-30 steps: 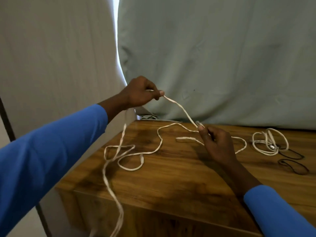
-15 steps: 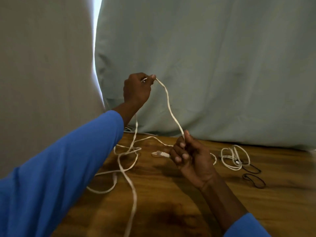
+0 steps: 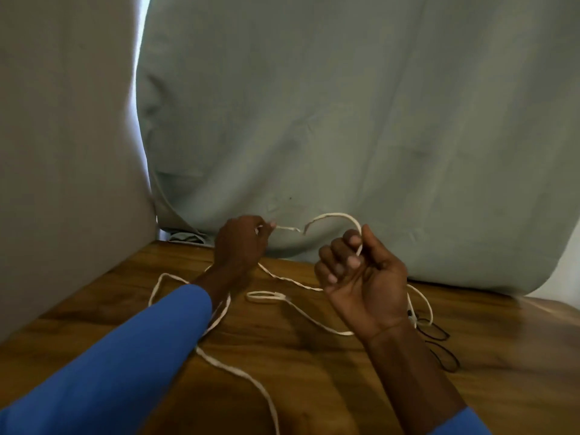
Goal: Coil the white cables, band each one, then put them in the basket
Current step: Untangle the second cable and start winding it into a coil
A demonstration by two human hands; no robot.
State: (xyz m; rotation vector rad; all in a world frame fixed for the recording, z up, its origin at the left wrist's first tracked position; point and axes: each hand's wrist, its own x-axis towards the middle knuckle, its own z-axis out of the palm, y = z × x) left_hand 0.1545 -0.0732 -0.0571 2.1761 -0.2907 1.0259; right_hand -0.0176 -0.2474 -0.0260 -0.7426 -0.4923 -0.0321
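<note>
A long white cable (image 3: 284, 278) lies in loose loops across the wooden table (image 3: 314, 372), and one strand trails off toward the front edge. My left hand (image 3: 240, 243) pinches the cable near its end at thumb and forefinger. My right hand (image 3: 361, 274), palm toward me with fingers curled, grips the same cable. A short slack arc of cable (image 3: 332, 216) spans the gap between both hands. A second white cable (image 3: 422, 306) lies behind my right wrist, mostly hidden. No basket is in view.
Thin black bands (image 3: 439, 334) lie on the table to the right of my right wrist. A pale green cloth (image 3: 345, 120) hangs behind the table and a grey cloth (image 3: 62, 152) stands at the left. The table's left edge runs diagonally.
My left hand has dropped from its raised position to just above the table. The right hand has turned palm-up. The taut strand between them is now a slack arc.
</note>
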